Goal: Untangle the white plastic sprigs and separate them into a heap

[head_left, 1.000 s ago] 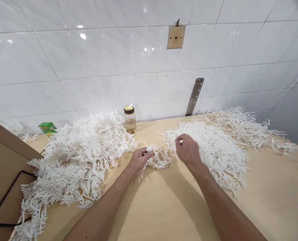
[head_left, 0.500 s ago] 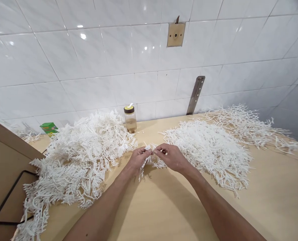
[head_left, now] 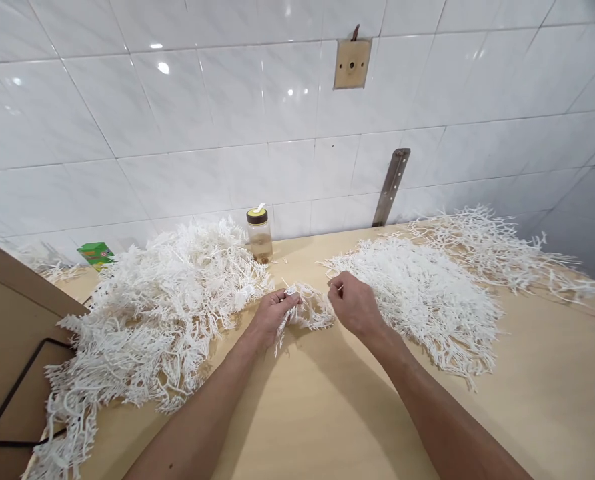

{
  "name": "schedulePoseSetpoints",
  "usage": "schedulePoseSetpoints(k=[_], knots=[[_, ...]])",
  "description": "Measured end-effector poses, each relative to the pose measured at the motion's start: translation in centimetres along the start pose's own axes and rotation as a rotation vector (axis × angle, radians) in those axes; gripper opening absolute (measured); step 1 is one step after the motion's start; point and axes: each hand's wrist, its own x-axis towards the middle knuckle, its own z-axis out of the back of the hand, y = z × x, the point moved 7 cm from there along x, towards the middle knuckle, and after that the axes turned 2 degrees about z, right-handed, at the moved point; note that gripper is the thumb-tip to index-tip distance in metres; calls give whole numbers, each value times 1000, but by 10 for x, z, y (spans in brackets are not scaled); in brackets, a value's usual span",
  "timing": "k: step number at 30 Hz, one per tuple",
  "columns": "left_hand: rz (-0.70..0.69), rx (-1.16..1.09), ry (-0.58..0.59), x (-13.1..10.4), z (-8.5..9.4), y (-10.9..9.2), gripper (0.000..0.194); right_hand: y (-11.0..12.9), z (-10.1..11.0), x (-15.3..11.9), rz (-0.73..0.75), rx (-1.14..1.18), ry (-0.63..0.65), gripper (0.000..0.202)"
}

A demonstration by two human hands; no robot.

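Observation:
My left hand (head_left: 273,315) pinches a small bunch of white branched plastic strands (head_left: 311,311) between thumb and fingers. The bunch fans out to the right and hangs below the hand over the table. Apart from it, to the right, my right hand (head_left: 355,303) is closed with thumb and fingertips together; whatever it may hold is too small to make out. A large tangled heap of white strands (head_left: 167,307) lies to the left of my left hand. Beside my right hand spreads a flatter pile of white strands (head_left: 432,300).
A jar with a dark-rimmed yellow lid (head_left: 260,237) stands at the back by the tiled wall. Thinner strands (head_left: 497,247) lie at the back right. A green box (head_left: 96,255) sits behind the left heap, and a brown panel (head_left: 17,360) rises at the left edge.
My right hand has drawn away from my left hand, moving right and slightly up. The left hand keeps hold of the bunch, almost in the same place.

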Motion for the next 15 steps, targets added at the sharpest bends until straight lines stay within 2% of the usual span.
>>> schedulePoseSetpoints(k=[4,7,9,13,15], knots=[[71,-15,62,-2,-4,3,40,-28,25,6,-165,-23,-139,4],[76,-35,106,-4,-7,2,40,-29,36,8,-110,-5,-211,7],[66,-51,131,-4,-9,2,39,-18,30,7,-27,83,-153,13],[49,-93,143,-3,-10,2,36,17,4,-2,117,294,117,20],[47,-122,132,-3,-9,3,35,29,-4,-7,142,323,184,18]])
